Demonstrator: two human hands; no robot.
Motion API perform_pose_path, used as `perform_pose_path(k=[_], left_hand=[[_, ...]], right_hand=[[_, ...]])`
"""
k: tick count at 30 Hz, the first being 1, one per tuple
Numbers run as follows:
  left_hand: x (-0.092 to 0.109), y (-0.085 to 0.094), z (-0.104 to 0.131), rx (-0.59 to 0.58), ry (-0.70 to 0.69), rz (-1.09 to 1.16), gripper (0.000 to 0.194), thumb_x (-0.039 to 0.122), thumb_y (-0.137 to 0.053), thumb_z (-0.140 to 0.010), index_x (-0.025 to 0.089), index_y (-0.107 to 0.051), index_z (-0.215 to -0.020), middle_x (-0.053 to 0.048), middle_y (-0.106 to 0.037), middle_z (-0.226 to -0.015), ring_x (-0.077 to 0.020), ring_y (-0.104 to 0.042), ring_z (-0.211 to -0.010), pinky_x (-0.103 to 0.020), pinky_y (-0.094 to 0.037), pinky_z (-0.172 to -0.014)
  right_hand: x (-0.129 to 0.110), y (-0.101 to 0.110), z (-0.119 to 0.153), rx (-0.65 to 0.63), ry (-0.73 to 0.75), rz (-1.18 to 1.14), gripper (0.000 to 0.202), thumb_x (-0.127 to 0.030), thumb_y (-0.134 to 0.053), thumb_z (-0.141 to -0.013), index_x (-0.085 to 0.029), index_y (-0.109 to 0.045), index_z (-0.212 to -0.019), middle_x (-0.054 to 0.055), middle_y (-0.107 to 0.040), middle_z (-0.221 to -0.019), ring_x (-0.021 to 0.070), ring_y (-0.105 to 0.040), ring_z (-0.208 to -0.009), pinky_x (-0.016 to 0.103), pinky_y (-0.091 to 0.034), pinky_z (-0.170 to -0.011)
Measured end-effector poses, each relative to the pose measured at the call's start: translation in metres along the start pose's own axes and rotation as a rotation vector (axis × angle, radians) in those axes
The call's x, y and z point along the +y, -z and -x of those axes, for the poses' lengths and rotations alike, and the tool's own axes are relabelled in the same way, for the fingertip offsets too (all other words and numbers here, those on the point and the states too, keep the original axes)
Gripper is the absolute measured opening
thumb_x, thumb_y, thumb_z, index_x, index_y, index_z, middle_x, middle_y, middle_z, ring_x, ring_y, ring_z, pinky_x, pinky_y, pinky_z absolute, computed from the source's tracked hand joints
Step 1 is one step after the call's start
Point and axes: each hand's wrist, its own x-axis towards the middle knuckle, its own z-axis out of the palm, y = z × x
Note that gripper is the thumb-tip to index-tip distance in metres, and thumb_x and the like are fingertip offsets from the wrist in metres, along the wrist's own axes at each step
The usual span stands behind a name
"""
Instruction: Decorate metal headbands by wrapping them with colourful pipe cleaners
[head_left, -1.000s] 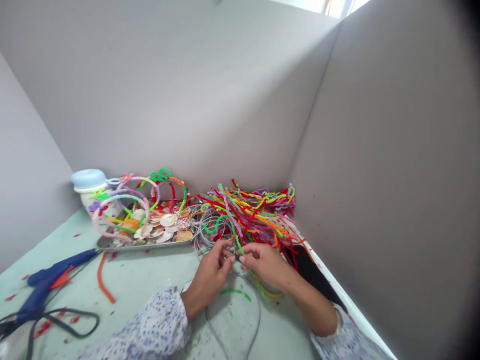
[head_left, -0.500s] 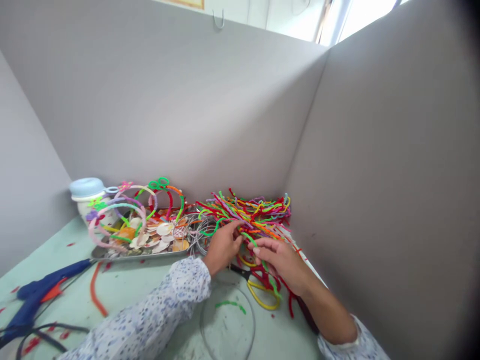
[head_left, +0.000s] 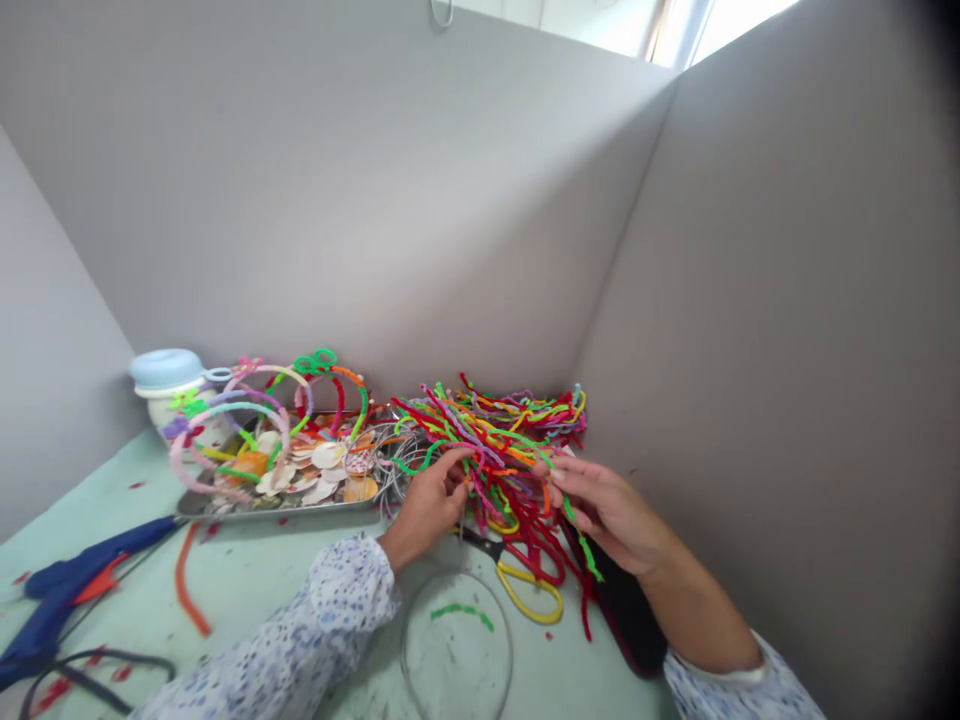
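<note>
Colourful pipe cleaners (head_left: 495, 430) lie heaped against the back wall. At the heap's left edge, my left hand (head_left: 426, 508) has its thumb and fingers closed on pipe cleaner strands, with a bit of green at the tips. My right hand (head_left: 611, 510) pinches a green pipe cleaner (head_left: 587, 555), whose lower end hangs down toward the table. Below the heap lie scissors (head_left: 534, 595) with yellow and red handles. A thin grey wire loop (head_left: 510, 640) rests in front of me, around a short green pipe cleaner piece (head_left: 461, 610).
A metal tray (head_left: 285, 512) holds shells (head_left: 322, 460) and wrapped headbands (head_left: 289, 420). Behind it stands a white jar with a blue lid (head_left: 166, 370). A blue glue gun (head_left: 75, 575) lies left, a dark case (head_left: 626, 610) right. Grey panels (head_left: 375, 200) enclose the table.
My right hand has moved right with the green pipe cleaner, away from my left hand. My left hand has shifted slightly left. More of the dark case shows.
</note>
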Motion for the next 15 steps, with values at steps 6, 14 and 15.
perform_pose_path(k=[6,14,15], left_hand=[[0.006,0.001,0.017,0.051,0.027,0.046,0.042,0.023,-0.046,-0.084,0.023,-0.047,-0.126,-0.001,-0.057,-0.083,-0.0101,-0.049,-0.059,-0.020,-0.037,-0.053],[0.029,-0.003,0.025,0.173,0.022,0.232,0.031,0.036,-0.052,-0.084,0.018,-0.050,-0.109,0.001,-0.053,-0.073,-0.0098,-0.047,-0.058,-0.020,-0.038,-0.052],[0.031,-0.004,0.025,0.166,0.030,0.256,0.029,0.037,-0.052,-0.085,0.017,-0.051,-0.106,0.001,-0.053,-0.071,-0.0095,-0.047,-0.056,-0.020,-0.038,-0.050]], right_hand=[[0.005,-0.005,-0.002,-0.072,-0.031,0.049,0.029,-0.038,-0.060,-0.078,-0.013,-0.063,-0.093,-0.001,-0.058,-0.067,0.0018,-0.033,-0.039,0.018,-0.020,-0.037],[0.017,-0.012,-0.004,-0.181,-0.100,0.234,0.031,-0.041,-0.057,-0.080,-0.012,-0.062,-0.092,-0.001,-0.063,-0.067,0.0022,-0.038,-0.035,0.018,-0.024,-0.036],[0.018,-0.014,-0.004,-0.204,-0.115,0.249,0.031,-0.041,-0.056,-0.080,-0.013,-0.062,-0.091,-0.001,-0.064,-0.067,0.0021,-0.038,-0.034,0.018,-0.025,-0.036]])
